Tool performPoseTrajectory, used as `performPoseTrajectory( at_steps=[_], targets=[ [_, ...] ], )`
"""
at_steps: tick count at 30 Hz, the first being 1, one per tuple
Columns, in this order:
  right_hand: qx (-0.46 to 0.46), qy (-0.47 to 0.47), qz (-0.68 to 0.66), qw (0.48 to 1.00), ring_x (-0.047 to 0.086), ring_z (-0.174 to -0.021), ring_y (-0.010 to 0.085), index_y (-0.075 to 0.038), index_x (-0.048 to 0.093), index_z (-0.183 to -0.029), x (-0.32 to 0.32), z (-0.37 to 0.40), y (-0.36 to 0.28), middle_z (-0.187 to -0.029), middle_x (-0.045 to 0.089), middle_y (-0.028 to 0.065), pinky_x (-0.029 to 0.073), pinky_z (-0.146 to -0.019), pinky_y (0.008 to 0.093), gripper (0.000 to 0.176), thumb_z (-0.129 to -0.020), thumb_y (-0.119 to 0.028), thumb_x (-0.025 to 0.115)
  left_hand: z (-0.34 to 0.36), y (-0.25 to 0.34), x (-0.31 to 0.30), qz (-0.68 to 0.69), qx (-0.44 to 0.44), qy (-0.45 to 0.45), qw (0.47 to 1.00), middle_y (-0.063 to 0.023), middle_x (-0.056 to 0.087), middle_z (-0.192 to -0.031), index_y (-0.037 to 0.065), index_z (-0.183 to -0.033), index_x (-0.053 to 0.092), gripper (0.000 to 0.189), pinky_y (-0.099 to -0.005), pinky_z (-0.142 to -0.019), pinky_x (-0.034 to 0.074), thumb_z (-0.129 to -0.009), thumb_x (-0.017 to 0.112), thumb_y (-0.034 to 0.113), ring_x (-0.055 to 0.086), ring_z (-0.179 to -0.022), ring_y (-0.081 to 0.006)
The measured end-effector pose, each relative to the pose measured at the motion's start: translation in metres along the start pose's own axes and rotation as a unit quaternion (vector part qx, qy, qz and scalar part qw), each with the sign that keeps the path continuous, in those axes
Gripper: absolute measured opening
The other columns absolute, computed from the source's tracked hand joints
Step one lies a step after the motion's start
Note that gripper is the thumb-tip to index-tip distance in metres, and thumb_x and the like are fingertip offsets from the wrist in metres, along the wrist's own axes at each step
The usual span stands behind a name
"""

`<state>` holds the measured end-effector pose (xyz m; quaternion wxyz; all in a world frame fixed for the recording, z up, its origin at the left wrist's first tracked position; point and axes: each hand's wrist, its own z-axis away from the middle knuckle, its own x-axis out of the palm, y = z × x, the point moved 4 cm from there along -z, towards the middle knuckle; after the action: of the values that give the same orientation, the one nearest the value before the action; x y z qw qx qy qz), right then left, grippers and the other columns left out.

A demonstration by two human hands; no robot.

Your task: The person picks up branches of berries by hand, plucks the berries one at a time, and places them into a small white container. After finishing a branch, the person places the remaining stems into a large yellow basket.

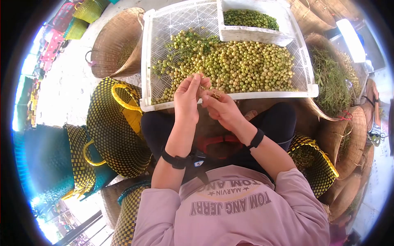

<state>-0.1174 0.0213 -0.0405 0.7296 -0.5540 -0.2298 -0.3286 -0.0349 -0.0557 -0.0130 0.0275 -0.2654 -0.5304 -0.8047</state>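
Note:
My left hand is closed in a pinch just over the near edge of a white mesh tray. A thin stem runs between my hands, and the fingers of my right hand close on it too. Whether fruit hangs on it is partly hidden by my fingers. Loose round green-yellow fruits cover much of the tray just beyond my hands. A heap of leafy green sprigs with fruit lies at the tray's left side.
Inside the tray's far right corner sits a white foam box with small greener fruits. A yellow-black woven basket stands left, a wicker basket behind it. To the right, another basket holds stripped green stalks.

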Motion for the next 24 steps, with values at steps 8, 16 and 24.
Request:
performPoseTrajectory(
  at_steps=[8, 16, 24],
  targets=[
    [-0.006, 0.01, -0.086, 0.996, 0.031, -0.046, 0.0028, -0.009, 0.056, -0.086, 0.014, -0.005, 0.003, -0.066, 0.048, -0.0052, 0.021, -0.041, 0.0189, 0.014, -0.092, -0.021, 0.059, 0.002, 0.005, -0.025, 0.156, -0.021, 0.022, 0.987, -0.0058, 0.062, -0.086, -0.001, -0.102, 0.06, 0.021, -0.023, -0.061, 0.051, -0.092, 0.06, 0.018, 0.06, -0.072, -0.011],
    [-0.036, 0.084, -0.129, 0.987, 0.036, -0.048, 0.0052, -0.003, 0.055, -0.093, -0.069, -0.072, -0.117, -0.072, 0.053, 0.0014, 0.026, -0.04, 0.0182, 0.01, -0.089, -0.011, 0.051, 0.05, 0.124, -0.259, -0.378, 0.156, 0.293, 0.864, -0.0072, 0.063, -0.097, 0.002, -0.122, 0.054, 0.036, -0.0296, -0.077, 0.051, -0.093, 0.056, 0.023, 0.061, -0.085, -0.0173],
    [-0.251, 0.31, 0.25, 0.883, 0.051, -0.068, 0.0101, -0.002, 0.057, -0.106, -0.136, -0.185, -0.292, -0.09, 0.062, 0.0058, 0.04, -0.057, 0.0256, 0.022, -0.092, -0.018, 0.051, -0.041, 0.139, -0.179, -0.678, 0.206, 0.2, 0.677, -0.0085, 0.061, -0.113, 0.012, -0.116, 0.059, 0.035, -0.0357, -0.09, 0.046, -0.083, 0.063, 0.024, 0.057, -0.106, -0.0291]
  ],
)
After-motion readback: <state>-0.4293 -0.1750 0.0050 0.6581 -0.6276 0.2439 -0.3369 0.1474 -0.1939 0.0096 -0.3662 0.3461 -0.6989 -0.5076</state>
